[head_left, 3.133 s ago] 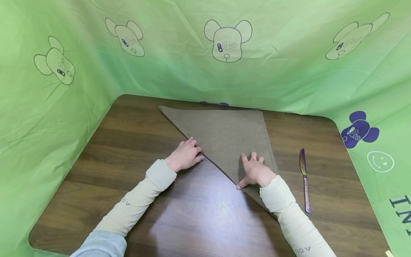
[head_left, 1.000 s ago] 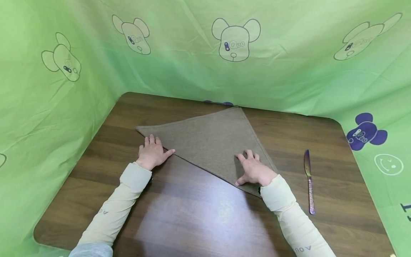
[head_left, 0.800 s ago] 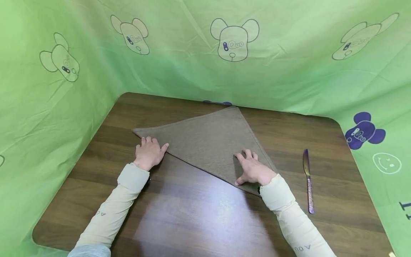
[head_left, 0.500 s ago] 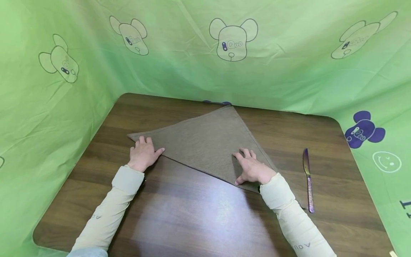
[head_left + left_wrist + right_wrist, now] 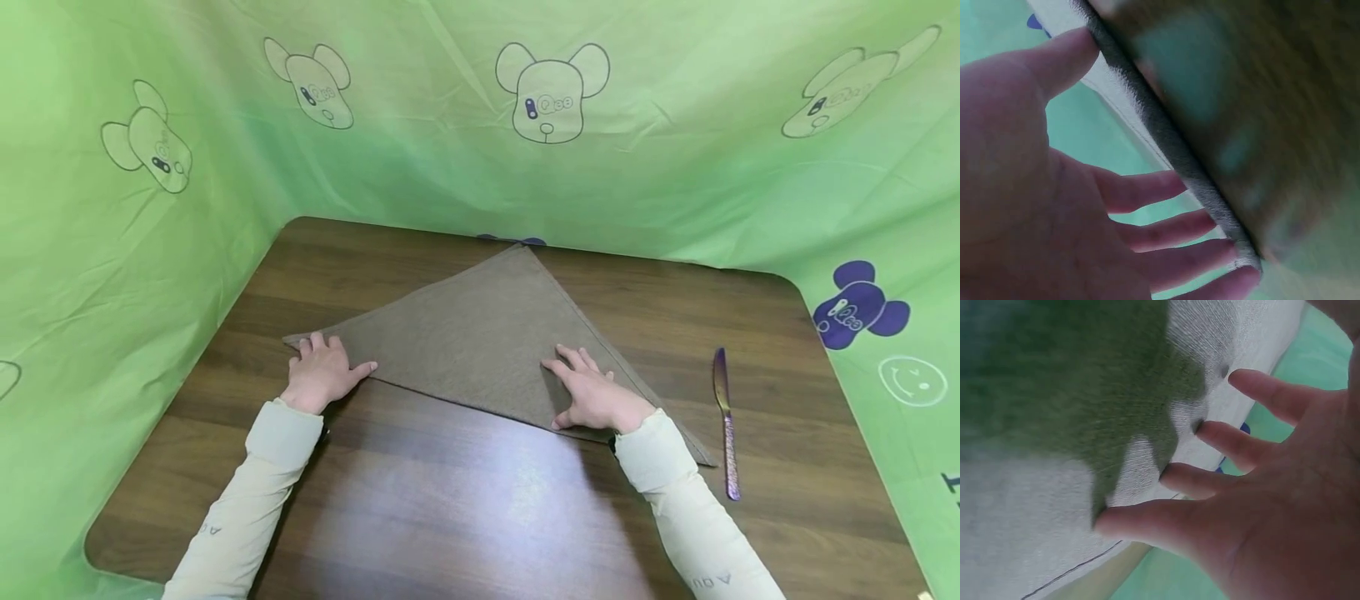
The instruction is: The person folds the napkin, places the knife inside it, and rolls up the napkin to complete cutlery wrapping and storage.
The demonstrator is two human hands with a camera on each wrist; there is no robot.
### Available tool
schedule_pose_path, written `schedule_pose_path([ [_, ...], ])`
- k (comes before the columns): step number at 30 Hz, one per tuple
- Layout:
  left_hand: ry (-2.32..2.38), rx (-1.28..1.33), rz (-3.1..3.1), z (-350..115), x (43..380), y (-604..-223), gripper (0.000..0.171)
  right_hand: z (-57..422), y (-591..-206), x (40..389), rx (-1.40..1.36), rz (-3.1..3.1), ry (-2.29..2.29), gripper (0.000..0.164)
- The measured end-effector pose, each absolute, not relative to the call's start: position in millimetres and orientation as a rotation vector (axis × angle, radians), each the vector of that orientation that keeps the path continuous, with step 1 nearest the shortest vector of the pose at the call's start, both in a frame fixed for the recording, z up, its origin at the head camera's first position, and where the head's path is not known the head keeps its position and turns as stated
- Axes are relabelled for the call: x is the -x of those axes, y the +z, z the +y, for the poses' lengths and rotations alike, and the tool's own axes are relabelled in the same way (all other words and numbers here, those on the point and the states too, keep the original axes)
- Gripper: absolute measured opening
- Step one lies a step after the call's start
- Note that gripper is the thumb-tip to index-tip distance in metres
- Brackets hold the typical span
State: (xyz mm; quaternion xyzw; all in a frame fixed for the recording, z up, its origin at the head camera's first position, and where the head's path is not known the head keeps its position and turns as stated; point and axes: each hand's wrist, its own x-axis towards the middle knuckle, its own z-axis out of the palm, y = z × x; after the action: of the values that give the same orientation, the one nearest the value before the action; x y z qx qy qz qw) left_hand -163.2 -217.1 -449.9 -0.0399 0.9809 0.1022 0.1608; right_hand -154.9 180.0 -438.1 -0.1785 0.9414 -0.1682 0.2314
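Brown cloth (image 5: pixel 465 333), folded into a triangle, is being supported by the middle of the worktop (image 5: pixel 450 508). Near its left corner, it is being touched by the left hand (image 5: pixel 318 375), the grip slack with fingers extended. Its right part is being touched by the right hand (image 5: pixel 596 398), the grip loose with fingers spread. To the right, 1 knife (image 5: pixel 727 433) is being borne; the far side is being bordered by green fabric (image 5: pixel 420 150).

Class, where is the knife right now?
In the head view, the knife lies on the right side of the table, just right of the brown cloth.
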Motion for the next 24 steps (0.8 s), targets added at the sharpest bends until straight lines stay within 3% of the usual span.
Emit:
schedule_pose_path([
  [6, 0.259, 0.149, 2.767, -217, 155, -446, 0.088, 184, -437, 137, 0.442, 2.739, -0.319, 0.088],
  [11, 0.238, 0.168, 2.780, -217, 151, -447, 0.087, 181, -434, 118, 0.156, 2.820, -0.238, 0.090],
  [17, 0.255, 0.188, 2.774, -220, 147, -448, 0.094, 185, -430, 103, -0.157, 2.778, -0.259, 0.098],
  [24, 0.307, 0.214, 2.802, -224, 146, -449, 0.103, 197, -429, 97, -0.229, 2.728, -0.251, 0.107],
])
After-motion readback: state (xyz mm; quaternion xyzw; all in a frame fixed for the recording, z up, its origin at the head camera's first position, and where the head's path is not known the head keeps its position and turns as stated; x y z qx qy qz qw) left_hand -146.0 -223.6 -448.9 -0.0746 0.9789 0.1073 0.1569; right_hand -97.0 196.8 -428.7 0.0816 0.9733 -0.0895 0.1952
